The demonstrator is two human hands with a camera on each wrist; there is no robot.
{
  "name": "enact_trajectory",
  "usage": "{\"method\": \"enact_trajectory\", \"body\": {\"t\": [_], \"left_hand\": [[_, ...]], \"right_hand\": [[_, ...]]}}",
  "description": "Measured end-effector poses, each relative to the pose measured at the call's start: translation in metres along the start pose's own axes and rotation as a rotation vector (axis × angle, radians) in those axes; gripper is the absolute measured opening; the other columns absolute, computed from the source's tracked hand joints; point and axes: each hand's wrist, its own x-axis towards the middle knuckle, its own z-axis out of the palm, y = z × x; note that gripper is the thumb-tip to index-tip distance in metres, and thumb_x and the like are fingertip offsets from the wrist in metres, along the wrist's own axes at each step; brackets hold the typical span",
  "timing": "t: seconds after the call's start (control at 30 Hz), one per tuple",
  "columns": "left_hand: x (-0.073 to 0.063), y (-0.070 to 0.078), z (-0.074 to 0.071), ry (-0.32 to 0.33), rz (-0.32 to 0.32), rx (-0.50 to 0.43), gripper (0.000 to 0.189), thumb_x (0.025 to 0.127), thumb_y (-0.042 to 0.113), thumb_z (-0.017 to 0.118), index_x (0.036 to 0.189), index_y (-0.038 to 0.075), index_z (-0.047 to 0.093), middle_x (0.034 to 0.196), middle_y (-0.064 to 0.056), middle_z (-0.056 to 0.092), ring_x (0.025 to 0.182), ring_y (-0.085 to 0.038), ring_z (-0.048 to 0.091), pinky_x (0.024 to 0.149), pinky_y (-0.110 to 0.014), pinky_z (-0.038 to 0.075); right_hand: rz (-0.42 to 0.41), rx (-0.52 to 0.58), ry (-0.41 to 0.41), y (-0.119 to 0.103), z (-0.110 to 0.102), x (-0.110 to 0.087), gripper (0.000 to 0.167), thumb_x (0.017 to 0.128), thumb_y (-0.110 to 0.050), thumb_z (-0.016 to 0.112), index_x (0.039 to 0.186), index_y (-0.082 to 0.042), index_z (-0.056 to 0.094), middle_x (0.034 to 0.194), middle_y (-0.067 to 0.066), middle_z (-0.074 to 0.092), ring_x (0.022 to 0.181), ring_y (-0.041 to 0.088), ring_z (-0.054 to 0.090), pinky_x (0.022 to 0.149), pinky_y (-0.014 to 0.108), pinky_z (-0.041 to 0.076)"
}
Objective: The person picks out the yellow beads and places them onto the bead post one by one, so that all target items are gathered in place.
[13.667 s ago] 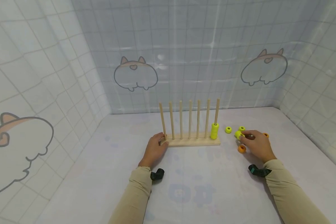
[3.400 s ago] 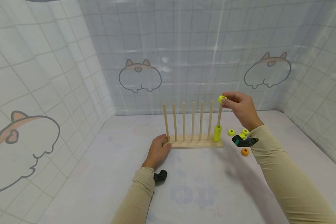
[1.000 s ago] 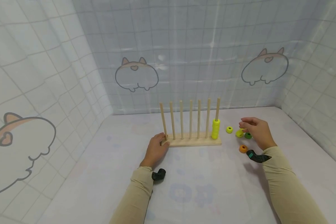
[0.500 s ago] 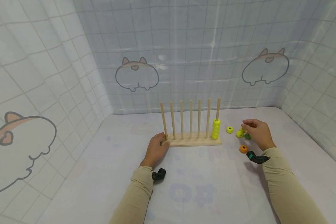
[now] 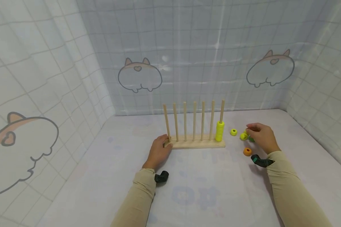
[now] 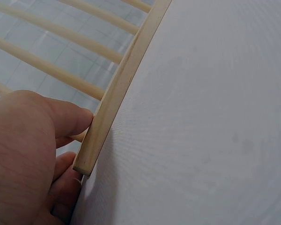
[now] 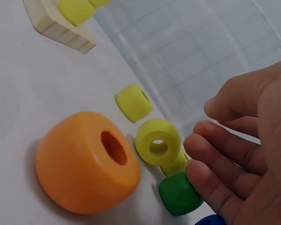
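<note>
My left hand [image 5: 158, 152] grips the left end of a wooden peg rack [image 5: 197, 144], thumb on the front edge of its base. The rack's upright pegs stand in a row, and a stack of yellow beads [image 5: 219, 131] sits on the rightmost one. To the right, my right hand [image 5: 262, 136] hovers over loose beads with fingers loosely bent and nothing between them. Close to its fingertips are a yellow bead [image 7: 158, 141] lying with its hole facing the camera, another yellow bead partly hidden behind it, and a green bead [image 7: 179, 193].
A single yellow bead [image 5: 233, 132] lies between the rack and the right hand. Nearer the person sits an orange bead [image 5: 247, 151]. The edge of a blue bead [image 7: 210, 220] shows under the right hand. Tile-patterned sheets enclose the pale table on three sides.
Since the earliest frame the yellow stack has grown taller; the right hand held a yellow bead at the rightmost peg's top, then returned to the loose beads. Lately it has lowered slightly. The left hand stays.
</note>
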Motion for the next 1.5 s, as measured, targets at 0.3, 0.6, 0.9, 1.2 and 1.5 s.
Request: {"method": "enact_trajectory", "body": {"t": [0.3,0.6,0.9,1.2,1.5], "left_hand": [[0.001,-0.001,0.003,-0.004,0.005,-0.006,0.046,0.096,0.018,0.064,0.137,-0.001,0.059,0.147,-0.019,0.049,0.139,-0.037,0.04,0.115,-0.05,0.032],[0.0,-0.001,0.001,0.01,0.018,0.005,0.044,0.094,0.017,0.065,0.135,0.0,0.061,0.146,-0.02,0.05,0.138,-0.038,0.041,0.115,-0.05,0.032],[0.0,0.0,0.001,0.001,-0.01,-0.001,0.046,0.096,0.019,0.065,0.138,0.001,0.059,0.148,-0.018,0.048,0.14,-0.036,0.04,0.115,-0.049,0.032],[0.001,-0.002,0.001,-0.004,-0.009,0.011,0.047,0.096,0.019,0.065,0.138,0.0,0.058,0.148,-0.018,0.048,0.14,-0.036,0.04,0.115,-0.049,0.033],[0.002,-0.002,0.001,-0.003,-0.005,0.024,0.046,0.096,0.02,0.066,0.137,0.002,0.06,0.148,-0.018,0.049,0.139,-0.036,0.041,0.114,-0.048,0.034]], "right_hand": [[-0.02,-0.103,-0.007,0.0,0.0,-0.004,0.044,0.101,-0.033,0.058,0.131,-0.001,0.061,0.123,0.022,0.063,0.111,0.038,0.058,0.088,0.051,0.047],[-0.089,-0.142,-0.029,0.005,0.003,0.001,0.041,0.101,-0.029,0.06,0.128,0.001,0.063,0.119,0.022,0.066,0.107,0.036,0.06,0.087,0.048,0.05],[-0.065,-0.183,-0.058,0.003,0.006,0.001,0.038,0.099,-0.024,0.062,0.127,0.001,0.064,0.117,0.022,0.067,0.108,0.037,0.061,0.09,0.053,0.049],[-0.052,-0.215,-0.1,0.003,0.009,0.003,0.038,0.097,-0.021,0.064,0.127,0.002,0.063,0.118,0.022,0.066,0.108,0.037,0.06,0.091,0.053,0.049],[-0.075,-0.274,-0.136,0.0,0.01,0.004,0.042,0.094,-0.022,0.068,0.127,0.004,0.063,0.116,0.023,0.065,0.106,0.037,0.059,0.088,0.053,0.05]]}}
